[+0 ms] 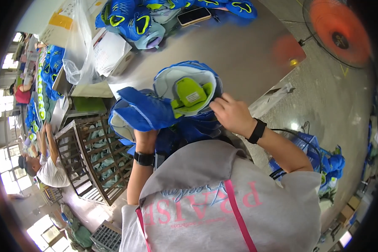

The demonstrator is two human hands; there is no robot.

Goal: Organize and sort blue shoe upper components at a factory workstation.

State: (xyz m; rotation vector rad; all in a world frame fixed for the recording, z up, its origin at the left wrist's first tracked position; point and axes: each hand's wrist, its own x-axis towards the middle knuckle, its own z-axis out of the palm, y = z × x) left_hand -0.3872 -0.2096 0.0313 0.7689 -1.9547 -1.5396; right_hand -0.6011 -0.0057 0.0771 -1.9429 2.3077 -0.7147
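Observation:
A blue shoe upper (140, 113) with a pale lining and a bright green tongue (189, 92) is spread in front of my chest, its opening turned up. A white label sits on the tongue. From below, my left hand (146, 137) holds the left part of the upper; the blue fabric covers its fingers. At the opening's right rim, my right hand (233, 113) is closed, thumb and fingers pinching the edge. More blue uppers (189, 134) lie beneath, close to my lap, partly hidden.
A metal-topped table (239, 50) extends ahead, with piled blue uppers (128, 19), a phone (194, 16) and a plastic bag (77, 50). An orange fan (340, 31) stands far right. A slatted rack (98, 155) is at left, beside a co-worker (50, 170). A blue crate (300, 147) sits right.

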